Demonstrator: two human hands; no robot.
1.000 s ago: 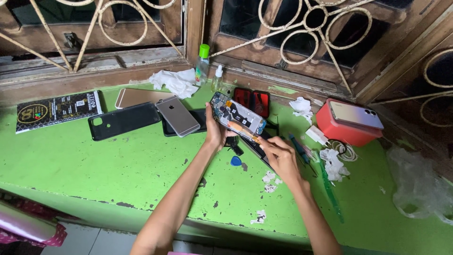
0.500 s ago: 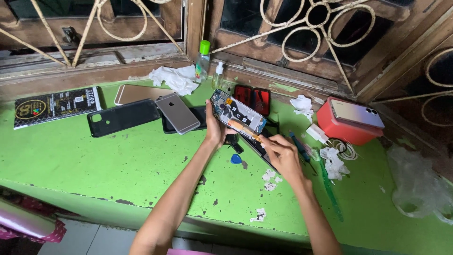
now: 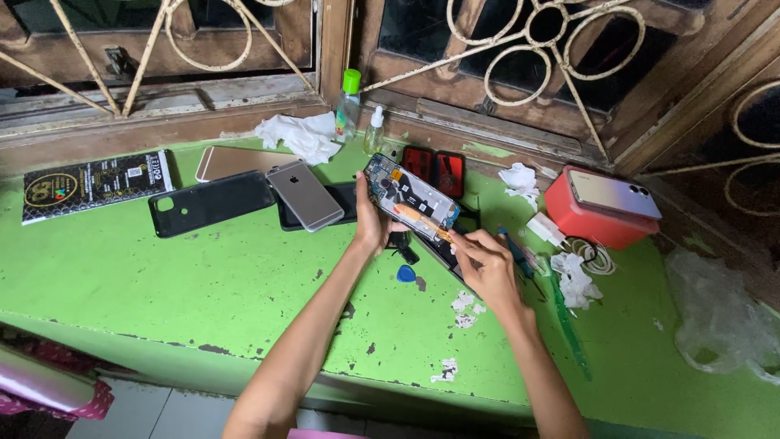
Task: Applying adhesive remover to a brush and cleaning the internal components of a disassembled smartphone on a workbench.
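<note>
My left hand (image 3: 372,225) grips an opened phone (image 3: 410,197) with its back off and its inner parts showing, held tilted above the green table (image 3: 203,284). My right hand (image 3: 485,264) pinches an orange-handled tool (image 3: 422,219) whose tip rests on the phone's inside. A blue triangular pick (image 3: 406,274) lies on the table just below the hands.
A silver phone (image 3: 305,193) lies face down on dark phones, beside a black phone case (image 3: 210,203) and a printed black box (image 3: 96,183). A red box (image 3: 597,218) carries a phone on top. Crumpled tissues (image 3: 301,134), two small bottles (image 3: 348,106), a plastic bag (image 3: 719,317).
My right hand has slid the orange tool slightly along the opened phone. The left hand keeps holding the phone in place.
</note>
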